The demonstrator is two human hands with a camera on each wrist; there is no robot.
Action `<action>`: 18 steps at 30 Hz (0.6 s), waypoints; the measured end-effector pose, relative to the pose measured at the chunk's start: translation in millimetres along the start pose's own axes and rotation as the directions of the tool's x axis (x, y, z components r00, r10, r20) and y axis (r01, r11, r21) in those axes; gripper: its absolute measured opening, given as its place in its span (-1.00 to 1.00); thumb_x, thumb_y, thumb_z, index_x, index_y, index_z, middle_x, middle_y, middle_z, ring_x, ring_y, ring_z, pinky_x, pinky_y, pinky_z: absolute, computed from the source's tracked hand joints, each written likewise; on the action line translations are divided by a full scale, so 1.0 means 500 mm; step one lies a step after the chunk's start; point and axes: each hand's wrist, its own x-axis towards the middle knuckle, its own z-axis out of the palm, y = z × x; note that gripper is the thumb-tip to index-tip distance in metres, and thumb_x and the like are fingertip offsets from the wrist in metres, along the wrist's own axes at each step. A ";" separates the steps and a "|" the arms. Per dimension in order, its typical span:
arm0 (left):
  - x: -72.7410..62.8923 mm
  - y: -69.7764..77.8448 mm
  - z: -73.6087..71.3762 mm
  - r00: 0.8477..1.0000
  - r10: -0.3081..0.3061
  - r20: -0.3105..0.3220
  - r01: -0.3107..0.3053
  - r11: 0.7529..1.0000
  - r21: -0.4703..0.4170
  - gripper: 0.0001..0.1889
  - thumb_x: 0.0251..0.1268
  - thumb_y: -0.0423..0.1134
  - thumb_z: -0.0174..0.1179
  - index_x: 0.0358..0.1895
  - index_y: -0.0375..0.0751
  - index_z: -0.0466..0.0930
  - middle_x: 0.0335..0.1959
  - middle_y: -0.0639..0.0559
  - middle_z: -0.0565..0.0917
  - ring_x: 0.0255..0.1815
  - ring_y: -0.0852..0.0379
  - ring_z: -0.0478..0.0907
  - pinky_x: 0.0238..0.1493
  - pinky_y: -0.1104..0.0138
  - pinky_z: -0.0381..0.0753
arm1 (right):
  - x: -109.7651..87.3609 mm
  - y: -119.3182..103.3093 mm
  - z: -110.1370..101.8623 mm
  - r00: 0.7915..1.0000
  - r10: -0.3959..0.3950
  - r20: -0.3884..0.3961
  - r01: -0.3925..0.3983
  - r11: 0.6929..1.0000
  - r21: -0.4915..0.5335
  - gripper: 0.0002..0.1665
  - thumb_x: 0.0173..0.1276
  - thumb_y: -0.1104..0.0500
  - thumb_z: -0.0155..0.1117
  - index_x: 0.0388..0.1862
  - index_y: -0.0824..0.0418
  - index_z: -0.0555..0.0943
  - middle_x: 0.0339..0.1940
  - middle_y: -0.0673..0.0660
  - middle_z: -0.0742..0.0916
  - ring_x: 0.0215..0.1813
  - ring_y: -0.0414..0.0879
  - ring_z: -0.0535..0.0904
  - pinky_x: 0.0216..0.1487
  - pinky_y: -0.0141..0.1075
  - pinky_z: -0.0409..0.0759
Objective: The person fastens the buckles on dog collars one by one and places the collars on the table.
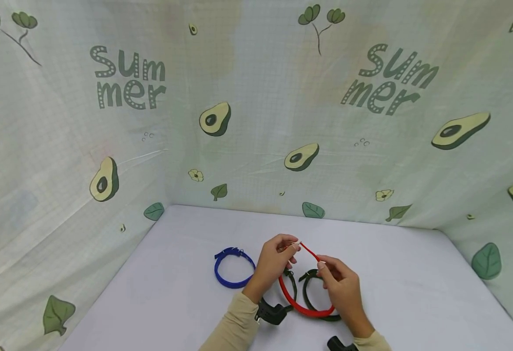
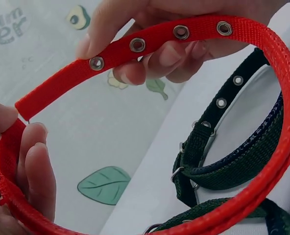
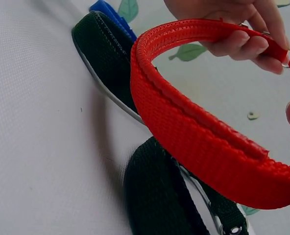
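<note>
Both hands hold a red collar in a loop above the table. My left hand pinches its buckle end, with metal hardware showing by the fingers in the left wrist view. The right hand grips the strap end between thumb and fingers, along a row of metal eyelets. In the left wrist view the tip of the strap meets the buckle end at my left fingertips. A padded lining runs along the inside of the red band.
On the white table below the hands lie two dark green collars, one with eyelets and metal rings. A fastened blue collar lies to the left. Behind the table hangs a printed cloth with avocados and leaves.
</note>
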 end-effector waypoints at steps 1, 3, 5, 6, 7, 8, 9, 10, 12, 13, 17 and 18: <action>0.000 0.000 0.001 1.000 0.004 0.003 -0.004 1.000 0.005 -0.74 0.41 -0.16 0.27 0.04 -0.20 0.66 -0.21 -0.08 0.71 -0.44 0.14 0.61 -0.42 0.36 0.64 | 0.000 0.000 0.001 1.000 -0.004 0.005 0.004 1.000 -0.002 -0.82 0.34 0.44 0.31 -0.12 0.29 0.72 -0.52 0.18 0.68 -0.62 -0.11 0.49 -0.61 -0.38 0.46; -0.002 0.001 0.002 1.000 0.015 0.008 -0.015 1.000 0.015 -0.73 0.42 -0.14 0.26 0.05 -0.18 0.67 -0.22 -0.05 0.70 -0.43 0.15 0.62 -0.41 0.35 0.64 | -0.001 0.001 0.001 1.000 -0.010 0.011 0.010 1.000 -0.005 -0.82 0.34 0.45 0.31 -0.12 0.29 0.72 -0.53 0.19 0.68 -0.63 -0.12 0.48 -0.62 -0.37 0.45; -0.002 0.003 0.002 1.000 0.024 0.011 -0.024 0.999 0.028 -0.72 0.42 -0.12 0.26 0.06 -0.17 0.68 -0.23 -0.01 0.70 -0.42 0.15 0.62 -0.41 0.35 0.64 | -0.001 0.001 0.002 1.000 -0.009 0.015 0.009 1.000 -0.011 -0.82 0.34 0.44 0.31 -0.12 0.29 0.72 -0.52 0.19 0.68 -0.62 -0.10 0.49 -0.61 -0.37 0.46; -0.003 0.004 0.002 1.000 0.026 0.012 -0.026 0.999 0.032 -0.71 0.42 -0.12 0.26 0.07 -0.18 0.68 -0.23 0.01 0.70 -0.42 0.15 0.62 -0.40 0.35 0.64 | -0.001 0.001 0.002 1.000 -0.006 0.016 0.006 1.000 -0.012 -0.82 0.35 0.44 0.31 -0.11 0.29 0.72 -0.52 0.19 0.68 -0.62 -0.08 0.50 -0.60 -0.37 0.48; -0.004 0.006 0.002 1.000 0.025 0.014 -0.026 0.999 0.038 -0.70 0.43 -0.12 0.25 0.08 -0.18 0.68 -0.23 0.03 0.70 -0.41 0.15 0.63 -0.39 0.35 0.65 | -0.001 0.001 0.002 1.000 -0.002 0.017 0.003 1.000 -0.017 -0.82 0.35 0.43 0.31 -0.11 0.30 0.71 -0.52 0.18 0.68 -0.62 -0.07 0.50 -0.59 -0.37 0.49; -0.005 0.007 0.002 1.000 0.025 0.015 -0.026 0.999 0.043 -0.69 0.43 -0.11 0.25 0.09 -0.19 0.68 -0.24 0.06 0.70 -0.40 0.15 0.63 -0.39 0.35 0.65 | -0.001 0.001 0.002 1.000 0.002 0.018 -0.001 1.000 -0.020 -0.83 0.36 0.42 0.31 -0.11 0.29 0.71 -0.51 0.17 0.69 -0.61 -0.05 0.51 -0.58 -0.37 0.50; -0.006 0.009 0.002 1.000 0.024 0.016 -0.025 0.999 0.048 -0.68 0.43 -0.11 0.25 0.11 -0.20 0.67 -0.24 0.08 0.70 -0.40 0.15 0.63 -0.38 0.35 0.65 | -0.002 0.001 0.003 1.000 0.005 0.018 -0.004 1.000 -0.022 -0.83 0.36 0.42 0.31 -0.11 0.29 0.71 -0.51 0.17 0.69 -0.61 -0.05 0.51 -0.58 -0.37 0.50; -0.006 0.010 0.002 1.000 0.021 0.016 -0.022 0.998 0.052 -0.68 0.43 -0.10 0.25 0.11 -0.18 0.67 -0.22 0.04 0.70 -0.40 0.15 0.64 -0.37 0.34 0.65 | -0.002 0.001 0.003 1.000 0.008 0.020 -0.008 1.000 -0.025 -0.83 0.36 0.41 0.31 -0.10 0.29 0.71 -0.51 0.17 0.69 -0.60 -0.04 0.51 -0.57 -0.36 0.51; -0.008 0.012 0.002 1.000 0.017 0.017 -0.018 0.998 0.056 -0.69 0.42 -0.10 0.25 0.11 -0.14 0.67 -0.19 -0.04 0.71 -0.39 0.15 0.64 -0.36 0.34 0.65 | -0.003 0.001 0.003 1.000 0.013 0.019 -0.012 1.000 -0.028 -0.84 0.37 0.41 0.31 -0.11 0.29 0.71 -0.51 0.15 0.69 -0.60 -0.04 0.51 -0.57 -0.36 0.51; -0.008 0.012 0.002 1.000 0.015 0.016 -0.016 0.998 0.059 -0.71 0.42 -0.10 0.26 0.10 -0.10 0.67 -0.19 -0.05 0.71 -0.39 0.15 0.64 -0.35 0.34 0.65 | -0.004 0.000 0.004 1.000 0.013 0.018 -0.013 0.999 -0.030 -0.84 0.37 0.40 0.31 -0.11 0.29 0.71 -0.51 0.15 0.69 -0.60 -0.06 0.51 -0.57 -0.36 0.51; -0.008 0.012 0.003 1.000 0.018 0.013 -0.019 0.998 0.059 -0.75 0.41 -0.08 0.27 0.08 0.01 0.67 -0.20 -0.01 0.71 -0.38 0.14 0.65 -0.34 0.31 0.66 | -0.004 -0.002 0.004 1.000 0.011 0.019 -0.011 1.000 -0.025 -0.84 0.37 0.40 0.31 -0.11 0.29 0.71 -0.51 0.15 0.68 -0.60 -0.08 0.51 -0.57 -0.36 0.50; -0.008 0.012 0.004 1.000 0.018 0.012 -0.019 0.998 0.062 -0.74 0.41 -0.08 0.27 0.08 0.01 0.66 -0.21 0.04 0.70 -0.38 0.14 0.65 -0.33 0.31 0.66 | -0.004 -0.003 0.004 1.000 0.008 0.020 -0.008 1.000 -0.023 -0.84 0.37 0.41 0.31 -0.11 0.29 0.71 -0.51 0.16 0.68 -0.60 -0.09 0.51 -0.58 -0.36 0.50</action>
